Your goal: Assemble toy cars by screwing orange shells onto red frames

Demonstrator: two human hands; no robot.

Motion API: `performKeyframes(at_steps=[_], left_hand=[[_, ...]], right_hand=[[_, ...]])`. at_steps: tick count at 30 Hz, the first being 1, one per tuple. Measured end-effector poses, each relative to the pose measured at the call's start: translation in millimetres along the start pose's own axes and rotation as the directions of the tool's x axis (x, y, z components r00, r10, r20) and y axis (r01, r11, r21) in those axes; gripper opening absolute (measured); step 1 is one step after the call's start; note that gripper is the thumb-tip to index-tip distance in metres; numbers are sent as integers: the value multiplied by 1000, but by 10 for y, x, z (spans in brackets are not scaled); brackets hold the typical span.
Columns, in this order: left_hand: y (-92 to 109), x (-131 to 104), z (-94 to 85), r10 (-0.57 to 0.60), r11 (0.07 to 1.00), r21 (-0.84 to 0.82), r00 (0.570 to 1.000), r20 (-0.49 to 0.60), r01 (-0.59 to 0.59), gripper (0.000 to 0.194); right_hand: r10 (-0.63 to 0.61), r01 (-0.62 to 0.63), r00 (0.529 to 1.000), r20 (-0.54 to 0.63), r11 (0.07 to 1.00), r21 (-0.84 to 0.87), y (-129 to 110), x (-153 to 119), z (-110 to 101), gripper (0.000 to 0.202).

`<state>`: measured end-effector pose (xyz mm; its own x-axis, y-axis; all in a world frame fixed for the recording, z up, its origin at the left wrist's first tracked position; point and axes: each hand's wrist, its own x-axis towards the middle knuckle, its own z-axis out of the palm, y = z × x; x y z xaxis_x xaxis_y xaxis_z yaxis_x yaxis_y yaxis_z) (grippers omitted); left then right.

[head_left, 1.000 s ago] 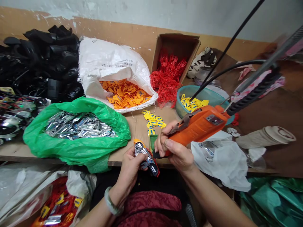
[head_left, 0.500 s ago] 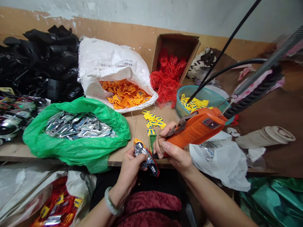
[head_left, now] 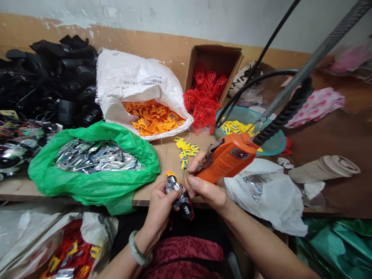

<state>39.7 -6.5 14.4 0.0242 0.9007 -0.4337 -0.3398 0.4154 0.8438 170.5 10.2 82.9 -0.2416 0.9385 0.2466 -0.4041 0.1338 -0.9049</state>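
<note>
My left hand (head_left: 161, 203) is closed around a small toy piece (head_left: 182, 197) with black, silver, orange and red parts, held just over the table's front edge. My right hand (head_left: 205, 186) grips an orange electric screwdriver (head_left: 226, 161), which slants down to the left toward the toy piece. Its tip is hidden behind my fingers, so I cannot tell whether it touches the piece. A black cord and a coiled hanger run up from the tool's rear end. Beyond my hands lie several yellow and blue pieces (head_left: 187, 149) on the table.
A green bag (head_left: 145, 155) of silvery parts is on the left, with a white sack (head_left: 130, 69) of orange parts behind. A cardboard box (head_left: 237, 66) holds red mesh parts. On the right are a teal basin (head_left: 276, 143), white plastic bag (head_left: 270, 193) and pale cup (head_left: 319, 169).
My right hand and the screwdriver have shifted left, closer to the toy piece. The cord and hanger swung left with it. My left hand has stayed nearly in place.
</note>
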Motion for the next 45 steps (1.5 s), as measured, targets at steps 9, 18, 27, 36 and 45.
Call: performKeyframes(at_steps=[9,18,27,36,45], left_hand=[[82,-17,-469,-40,956,-268,960,277,117,41],[25,-73,-653,49,863,-479,919,390,158,46],[80,-209,-701,3,816,-559,966,259,147,40],[52,-433,-1089,-73,864,-488,990,122,124,39],[-31,-551,-1315,-89,798,-594,995,49,101,44]], right_hand=[[-213,155,916,-341,970,-190,-90,254,-167,24],[-257,-11,878,-403,833,-553,296,-149,-63,60],[334,-355,931,-150,923,-150,588,-338,263,44],[122,-96,992,5,803,-588,793,402,377,18],[257,123,933,251,429,-895,1361,1188,801,14]])
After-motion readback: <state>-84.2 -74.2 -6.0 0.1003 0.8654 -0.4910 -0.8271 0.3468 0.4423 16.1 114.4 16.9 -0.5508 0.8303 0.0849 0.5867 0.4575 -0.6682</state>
